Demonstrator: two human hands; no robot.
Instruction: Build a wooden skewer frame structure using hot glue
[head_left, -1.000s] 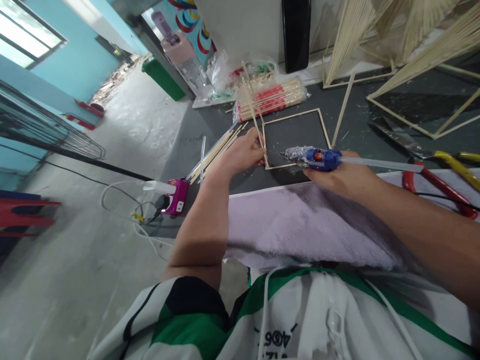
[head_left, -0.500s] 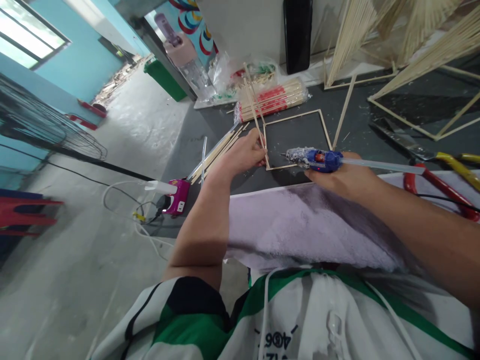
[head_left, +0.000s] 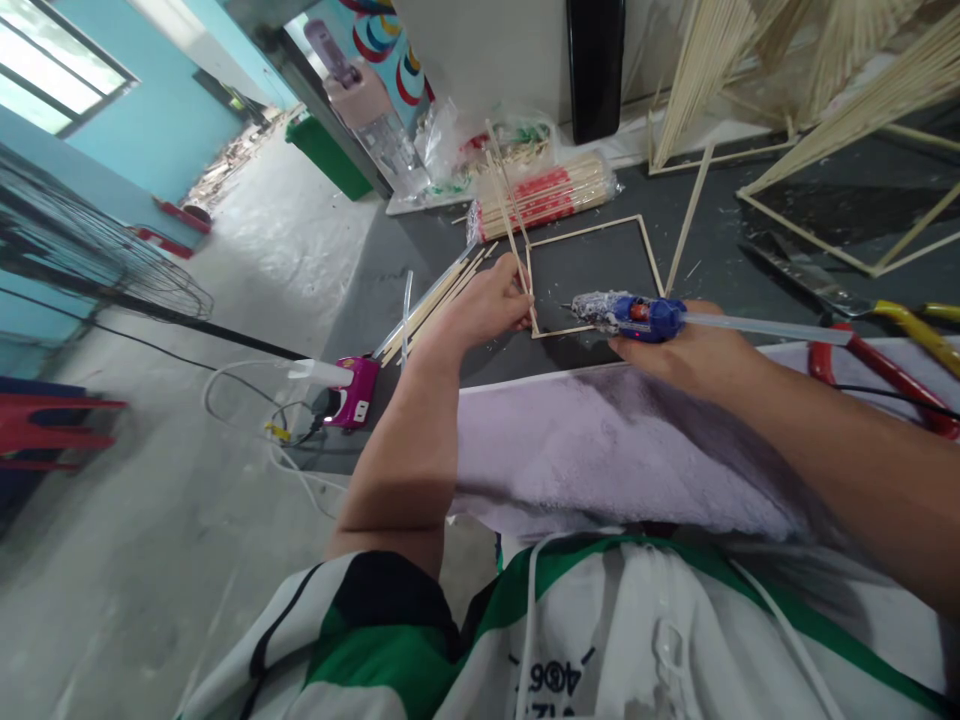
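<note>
My right hand (head_left: 686, 340) is closed round a blue hot glue gun (head_left: 649, 319), whose nozzle points left over a square frame of thin wooden sticks (head_left: 586, 230). A clear glue stick (head_left: 765, 327) juts from the gun's back. At the frame's left side my left hand (head_left: 501, 292) pinches the lower end of a thin wooden stick (head_left: 504, 205) that leans upward near the frame's corner. Another stick (head_left: 690, 220) rises from the frame's right side. The nozzle is apart from my left fingertips.
Loose sticks (head_left: 442, 305) lie left of my hand, beside a magenta power adapter (head_left: 352, 392). Behind are a packet of sticks (head_left: 547, 197), a water bottle (head_left: 375, 120) and a black phone (head_left: 596, 70). Pliers (head_left: 847, 290) and larger stick structures (head_left: 810, 235) lie right. A lilac towel (head_left: 570, 440) covers the front edge.
The view has shifted very slightly. Both hands, the glue gun and the stick frame keep nearly the same positions.
</note>
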